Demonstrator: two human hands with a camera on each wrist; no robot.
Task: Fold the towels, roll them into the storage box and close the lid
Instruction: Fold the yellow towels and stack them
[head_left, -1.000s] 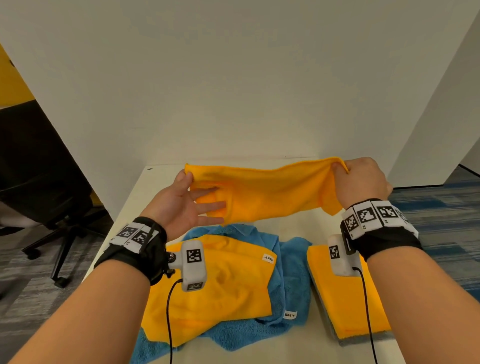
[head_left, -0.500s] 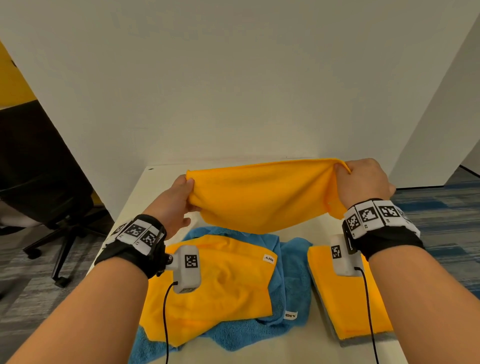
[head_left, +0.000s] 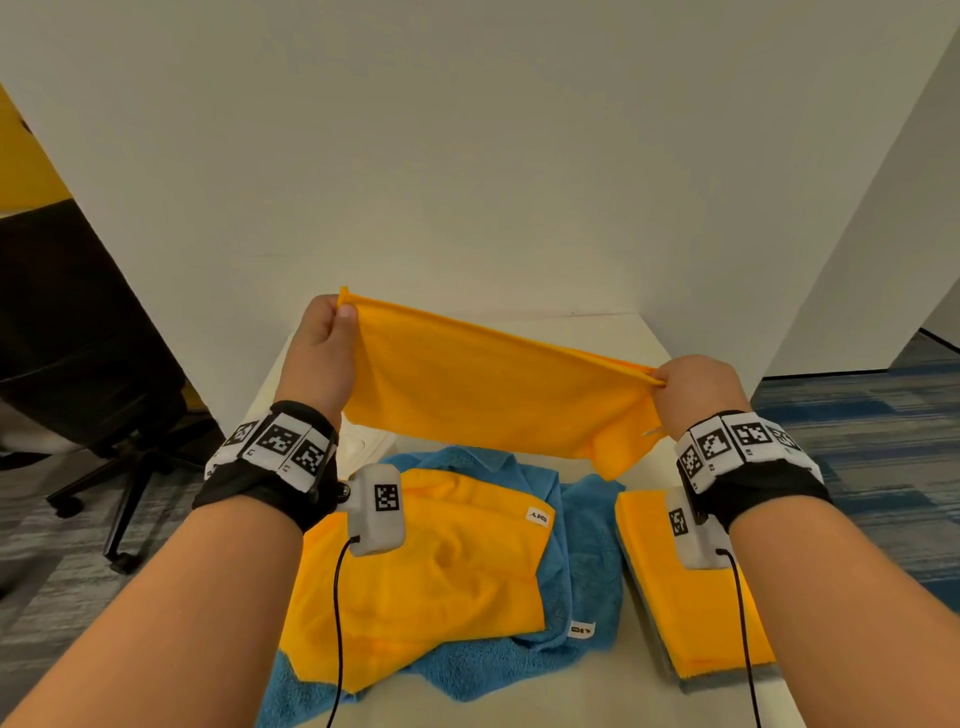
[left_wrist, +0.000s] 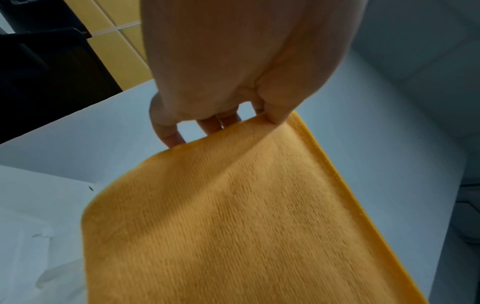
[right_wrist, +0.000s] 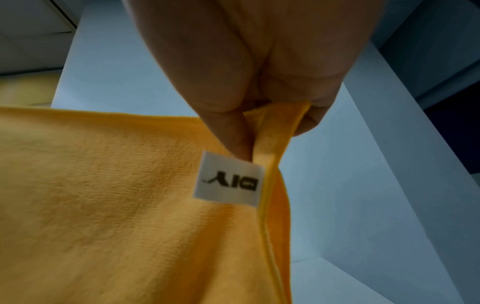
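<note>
Folding is the step we have in hand: we hold an orange towel in the air above the white table, stretched between both hands, and judging by the doubled hem it looks already folded once in half. Our left hand pinches the upper left corner, thumb against fingertips; the left wrist view shows the thumb pressed onto the hem with the other fingers curled behind the cloth. Our right hand grips the upper right corner, and in the right wrist view the edge is bunched between finger and thumb just above a white label printed DIY. The towel's long axis runs left to right across us, its top edge taut and tilted, higher at the left hand and lower at the right, while the rest hangs down as a short flap toward the table. Below it lie a loose orange towel spread over a crumpled blue towel, and to the right a neat stack of folded towels, orange on top. No storage box shows clearly in any view. Our next move, we judge, calls for levelling the top edge, laying the towel flat or bringing the two corners together, and keeping the hems aligned so that the fold stays square for rolling.
</note>
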